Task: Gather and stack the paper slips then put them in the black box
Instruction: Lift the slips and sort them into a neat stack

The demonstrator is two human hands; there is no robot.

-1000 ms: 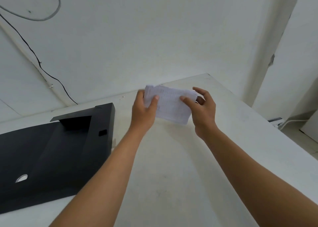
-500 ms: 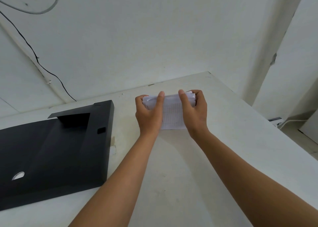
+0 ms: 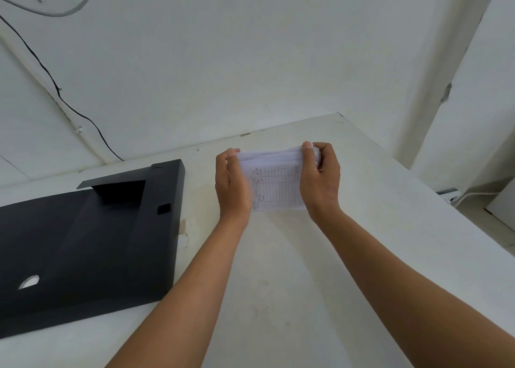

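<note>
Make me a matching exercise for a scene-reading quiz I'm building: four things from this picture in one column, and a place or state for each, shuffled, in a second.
Things:
1. paper slips
2. black box
3. black cable
4. left hand

Places or states:
A. runs down the wall
B. lies open on the table's left side
C. held between both hands
D. grips the stack's left edge

Pairs: 1-C, 2-B, 3-A, 4-D

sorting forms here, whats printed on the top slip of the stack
White paper slips with a ruled grid of dark lines, like a table form; seen in the head view.
</note>
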